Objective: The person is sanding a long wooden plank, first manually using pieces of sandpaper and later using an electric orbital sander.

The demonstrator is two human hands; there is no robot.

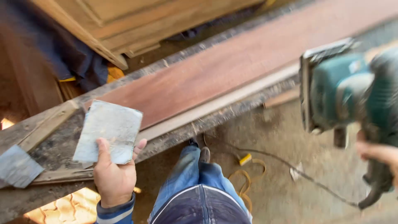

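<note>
Left hand point(114, 176) pinching thin, floppy sandpaper point(108, 132) lower left; right hand point(379, 154) closed round heavy, rigid sander point(352, 95) at its handle.

Left hand point(114, 174) is up, back of the hand toward the camera, thumb and fingers pinching a sheet of sandpaper point(108, 132) by its lower edge, striped cuff at the wrist. Right hand point(379, 154) sits at the frame's right edge, fingers wrapped around the handle of a teal electric sander point(348, 93), mostly blurred.
</note>
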